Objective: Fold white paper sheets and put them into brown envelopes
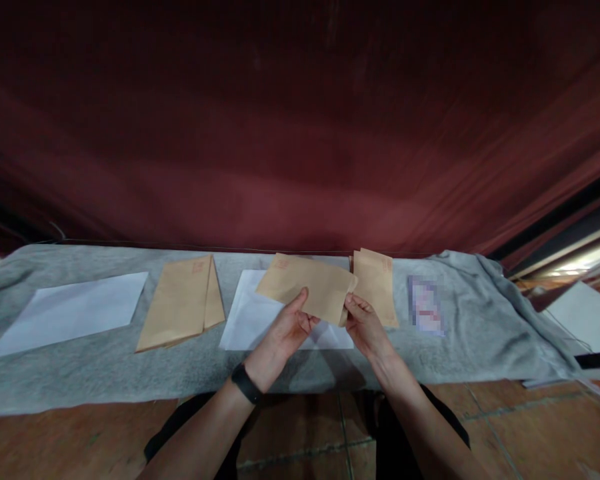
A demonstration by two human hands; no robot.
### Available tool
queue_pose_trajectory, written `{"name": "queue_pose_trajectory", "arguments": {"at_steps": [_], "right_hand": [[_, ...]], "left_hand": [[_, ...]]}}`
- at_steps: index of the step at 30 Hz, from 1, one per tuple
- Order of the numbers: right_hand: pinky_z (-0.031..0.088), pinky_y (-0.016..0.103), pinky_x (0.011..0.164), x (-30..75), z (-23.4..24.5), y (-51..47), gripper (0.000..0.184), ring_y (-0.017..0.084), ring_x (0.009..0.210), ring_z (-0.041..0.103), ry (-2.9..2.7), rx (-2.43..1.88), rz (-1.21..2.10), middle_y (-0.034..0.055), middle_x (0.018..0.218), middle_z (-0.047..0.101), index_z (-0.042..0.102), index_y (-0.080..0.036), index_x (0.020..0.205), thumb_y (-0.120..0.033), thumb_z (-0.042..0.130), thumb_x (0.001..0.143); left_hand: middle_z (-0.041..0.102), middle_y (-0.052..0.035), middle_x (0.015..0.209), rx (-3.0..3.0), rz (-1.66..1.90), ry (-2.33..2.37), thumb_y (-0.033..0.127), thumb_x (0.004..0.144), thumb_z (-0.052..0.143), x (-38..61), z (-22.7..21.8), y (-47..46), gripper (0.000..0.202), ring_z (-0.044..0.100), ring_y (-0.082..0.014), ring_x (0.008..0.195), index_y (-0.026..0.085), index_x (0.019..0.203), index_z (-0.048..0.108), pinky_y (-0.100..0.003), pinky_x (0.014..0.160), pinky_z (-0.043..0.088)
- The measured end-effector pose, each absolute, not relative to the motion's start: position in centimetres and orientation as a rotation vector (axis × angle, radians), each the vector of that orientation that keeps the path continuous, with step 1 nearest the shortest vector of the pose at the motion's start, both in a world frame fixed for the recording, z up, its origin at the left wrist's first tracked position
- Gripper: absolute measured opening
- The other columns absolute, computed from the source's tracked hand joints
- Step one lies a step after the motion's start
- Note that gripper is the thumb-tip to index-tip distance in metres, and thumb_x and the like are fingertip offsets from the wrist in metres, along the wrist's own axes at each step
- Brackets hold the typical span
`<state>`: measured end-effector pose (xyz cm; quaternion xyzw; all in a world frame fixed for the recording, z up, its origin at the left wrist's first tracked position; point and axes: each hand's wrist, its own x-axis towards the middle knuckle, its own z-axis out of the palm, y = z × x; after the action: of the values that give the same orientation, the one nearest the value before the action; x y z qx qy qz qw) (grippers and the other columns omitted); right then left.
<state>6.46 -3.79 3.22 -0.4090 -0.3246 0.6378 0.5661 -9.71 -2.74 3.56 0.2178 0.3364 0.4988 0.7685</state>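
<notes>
A brown paper envelope [305,283] with red print near its far left corner is held up between both hands, over the middle of the table. My left hand [293,323] pinches its near edge, thumb on top and fingers curled beneath. At the right end, where the flap is, my right hand [363,323] grips the envelope between thumb and fingers. White paper sheets [237,323] lie below, partly covered by the envelope and my hands. Just behind my right hand rests a small pile of brown envelopes [377,287].
Further left are another pile of brown envelopes [180,297] and a white sheet [75,307]. A blurred purplish packet [426,307] lies to the right. Grey cloth [480,320] covers the table, wrinkled at its right end. A dark red curtain [290,167] hangs behind.
</notes>
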Motion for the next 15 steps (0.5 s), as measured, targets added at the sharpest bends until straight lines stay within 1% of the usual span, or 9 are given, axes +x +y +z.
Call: {"name": "queue_pose_trajectory", "arguments": {"at_steps": [3, 6, 9, 13, 15], "right_hand": [[0.054, 0.03, 0.065, 6.3, 3.3, -3.7, 0.036, 0.022, 0.08, 0.07, -0.78, -0.983, 1.504, 0.0032, 0.084, 0.077, 0.071, -0.025, 0.083, -0.056, 0.082, 0.068], [0.053, 0.029, 0.066, 6.0, 3.2, -3.9, 0.034, 0.02, 0.074, 0.068, -0.786, -1.014, 1.474, 0.002, 0.08, 0.074, 0.068, -0.023, 0.08, -0.051, 0.082, 0.068], [0.053, 0.029, 0.067, 5.6, 2.8, -4.2, 0.029, 0.017, 0.071, 0.064, -0.759, -1.03, 1.433, -0.0011, 0.076, 0.069, 0.065, -0.023, 0.076, -0.045, 0.081, 0.068], [0.05, 0.027, 0.066, 5.7, 2.4, -4.5, 0.027, 0.015, 0.069, 0.06, -0.754, -1.052, 1.428, -0.0039, 0.072, 0.063, 0.06, -0.024, 0.072, -0.042, 0.08, 0.07], [0.048, 0.026, 0.065, 6.2, 2.4, -4.5, 0.029, 0.014, 0.066, 0.058, -0.727, -1.07, 1.424, -0.0044, 0.069, 0.062, 0.06, -0.024, 0.073, -0.042, 0.081, 0.068]], "left_hand": [[0.075, -0.0122, 0.117, 0.451, 1.104, 0.716, 0.049, 0.085, 0.07, -9.6, 3.3, -2.7, 0.05, 0.07, -0.0314, 0.113, 0.018, 0.123, 0.063, -0.043, 0.091, 0.059], [0.074, -0.0124, 0.12, 0.402, 1.239, 0.755, 0.039, 0.082, 0.074, -9.9, 3.3, -2.3, 0.048, 0.07, -0.0296, 0.111, 0.016, 0.123, 0.063, -0.042, 0.093, 0.059], [0.075, -0.0109, 0.115, 0.385, 1.39, 0.877, 0.03, 0.079, 0.078, -12.0, 3.8, -1.2, 0.041, 0.072, -0.0275, 0.107, 0.015, 0.116, 0.065, -0.039, 0.091, 0.06], [0.077, -0.0095, 0.104, 0.458, 1.44, 1.113, 0.025, 0.079, 0.078, -19.3, 5.5, 0.8, 0.032, 0.074, -0.0267, 0.1, 0.016, 0.108, 0.068, -0.039, 0.085, 0.062], [0.078, -0.006, 0.102, 0.565, 1.555, 1.31, 0.022, 0.08, 0.077, -25.0, 6.5, 1.3, 0.026, 0.074, -0.0257, 0.099, 0.019, 0.104, 0.07, -0.039, 0.085, 0.062]]}}
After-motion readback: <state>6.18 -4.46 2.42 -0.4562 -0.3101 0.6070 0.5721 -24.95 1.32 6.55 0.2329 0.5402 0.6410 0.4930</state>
